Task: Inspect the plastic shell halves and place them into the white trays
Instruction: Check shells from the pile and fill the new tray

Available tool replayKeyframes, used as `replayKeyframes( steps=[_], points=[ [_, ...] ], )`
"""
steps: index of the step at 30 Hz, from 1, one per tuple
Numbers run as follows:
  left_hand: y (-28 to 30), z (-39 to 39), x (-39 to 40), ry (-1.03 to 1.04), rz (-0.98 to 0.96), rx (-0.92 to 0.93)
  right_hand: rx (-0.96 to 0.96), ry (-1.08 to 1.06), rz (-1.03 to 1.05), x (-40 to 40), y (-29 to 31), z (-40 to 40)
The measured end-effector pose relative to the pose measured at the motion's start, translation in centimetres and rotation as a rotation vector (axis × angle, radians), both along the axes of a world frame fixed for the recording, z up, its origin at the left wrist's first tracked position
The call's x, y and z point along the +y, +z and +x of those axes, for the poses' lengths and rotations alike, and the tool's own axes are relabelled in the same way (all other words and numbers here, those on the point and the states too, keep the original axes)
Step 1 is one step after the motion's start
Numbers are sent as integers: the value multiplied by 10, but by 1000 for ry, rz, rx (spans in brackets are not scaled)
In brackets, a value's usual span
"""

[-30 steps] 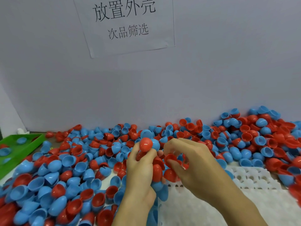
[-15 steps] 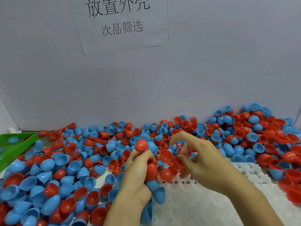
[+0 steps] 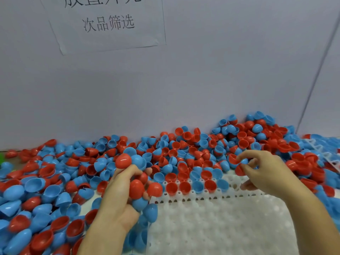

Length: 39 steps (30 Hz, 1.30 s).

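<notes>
The left hand (image 3: 117,196), low and left of centre, is clutching a handful of shells (image 3: 137,188), red and blue, with its fingers curled round them; one red and one blue dome are poking out above the knuckles and another blue one is hanging below the palm. The right hand (image 3: 265,173), at the right of the frame, is pinching a red shell (image 3: 240,170) between thumb and fingertips above the far right part of the tray (image 3: 211,227), with a second red one just above it that it may also be touching. The tray is lying in the lower middle of the frame, its far rows already taking a few red and blue shells open side up, the nearer sockets bare. The loose pile (image 3: 184,146) is spreading across the surface along the wall, from the left edge to the right. These halves are looking thin, glossy and very light, probably stiff enough to hold their form yet easy to flex or crack at the rim if squeezed hard; the smooth domes are likely slippery, so a light pinch across the rim, one fingertip inside the cup and the thumb outside, seems the surest hold. Crowded in the left hand, they could easily be nesting together or slipping out.
</notes>
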<state>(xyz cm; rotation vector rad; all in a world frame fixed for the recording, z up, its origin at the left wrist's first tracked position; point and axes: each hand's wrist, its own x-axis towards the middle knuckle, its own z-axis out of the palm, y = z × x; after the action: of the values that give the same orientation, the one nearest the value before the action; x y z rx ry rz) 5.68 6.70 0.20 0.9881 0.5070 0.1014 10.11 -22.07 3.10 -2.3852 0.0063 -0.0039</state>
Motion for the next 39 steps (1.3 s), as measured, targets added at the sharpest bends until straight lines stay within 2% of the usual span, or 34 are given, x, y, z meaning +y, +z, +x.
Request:
replayKeyframes(
  steps=[4,9,12,34,36,39],
  points=[
    [1,-1,-1,0,-42,-13,-9,-27,-158,6,-8,8],
    [3,-7,-4,-16,-68,-24,70,-24,-371,18,-21,12],
    [6,-10,-6,-18,-79,-36,90,-54,-438,27,-25,12],
    [15,-16,-12,0,-140,-49,51,-78,-439,31,-32,20],
    [15,-16,-13,10,-147,-59,15,-63,-422,28,-29,20],
    [16,-16,-14,43,-152,-69,-131,46,-274,33,-11,14]
  ],
)
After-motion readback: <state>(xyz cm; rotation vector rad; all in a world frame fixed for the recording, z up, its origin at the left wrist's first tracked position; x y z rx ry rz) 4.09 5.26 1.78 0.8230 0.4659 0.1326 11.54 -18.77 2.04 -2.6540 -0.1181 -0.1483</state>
